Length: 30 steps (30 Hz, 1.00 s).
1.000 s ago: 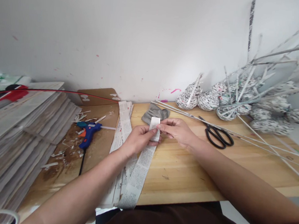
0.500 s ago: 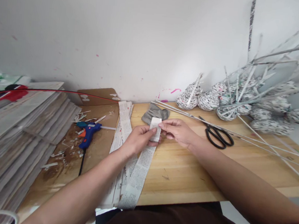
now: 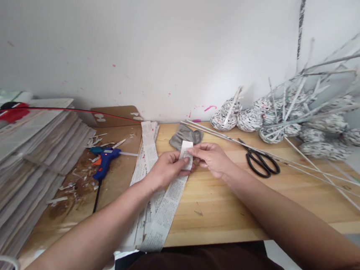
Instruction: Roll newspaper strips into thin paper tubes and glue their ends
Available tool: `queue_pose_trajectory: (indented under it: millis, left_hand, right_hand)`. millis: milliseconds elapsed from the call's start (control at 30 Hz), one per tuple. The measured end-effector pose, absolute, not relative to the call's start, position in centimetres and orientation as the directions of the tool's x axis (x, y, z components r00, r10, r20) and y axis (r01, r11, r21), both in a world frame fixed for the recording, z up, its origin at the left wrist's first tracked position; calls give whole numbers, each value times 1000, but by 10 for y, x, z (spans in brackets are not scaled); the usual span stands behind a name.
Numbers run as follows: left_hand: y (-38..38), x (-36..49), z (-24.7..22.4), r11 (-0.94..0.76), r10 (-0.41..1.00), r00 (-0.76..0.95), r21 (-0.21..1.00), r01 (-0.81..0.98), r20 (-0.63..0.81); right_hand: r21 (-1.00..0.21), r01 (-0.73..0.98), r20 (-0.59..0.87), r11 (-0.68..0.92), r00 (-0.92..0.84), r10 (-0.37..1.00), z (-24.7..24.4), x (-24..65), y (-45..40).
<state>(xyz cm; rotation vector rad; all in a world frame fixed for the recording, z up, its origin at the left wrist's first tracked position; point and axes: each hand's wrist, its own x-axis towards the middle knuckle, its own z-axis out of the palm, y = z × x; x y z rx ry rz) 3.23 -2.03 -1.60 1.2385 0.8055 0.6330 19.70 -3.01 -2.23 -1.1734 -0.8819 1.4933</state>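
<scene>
A long newspaper strip [image 3: 167, 207] runs from the table's front edge up to my two hands. My left hand [image 3: 170, 166] grips it near the top, thumb on the front and fingers behind. With thumb and fingertips, my right hand [image 3: 209, 157] pinches the strip's right edge just below its upper end. Right behind that end lies a crumpled grey cloth [image 3: 181, 135]. More newspaper strips [image 3: 148, 142] lie in a loose pile to the left, partly under my left forearm.
A blue glue gun [image 3: 104, 164] rests on brown cardboard among paper scraps, beside a tall newspaper stack [image 3: 39, 160]. Black scissors [image 3: 262, 163] and long paper sticks [image 3: 227, 137] lie to the right. Woven paper pieces [image 3: 249, 120] stand along the wall.
My right fingers have shifted slightly left along the top of the strip, onto its front face. The whole view has moved a little; both hands keep their hold.
</scene>
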Motion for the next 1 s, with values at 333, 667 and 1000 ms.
queue_pose_trajectory:
  millis: [333,667,1000]
  left_hand:
    - [-20,32,-25,98,831,542,992,84,-128]
    - [-25,34,-27,49,899,432,998,48,-65]
    - [-24,33,-24,83,881,463,995,53,-98]
  right_hand:
    - [-969,-208,-141,-133,25,990,-21,189,-35]
    - [-981,-186,-65,-61,15,998,-21,179,-42]
    - [-994,-105,-14,-24,-95,995,-13,193,-38]
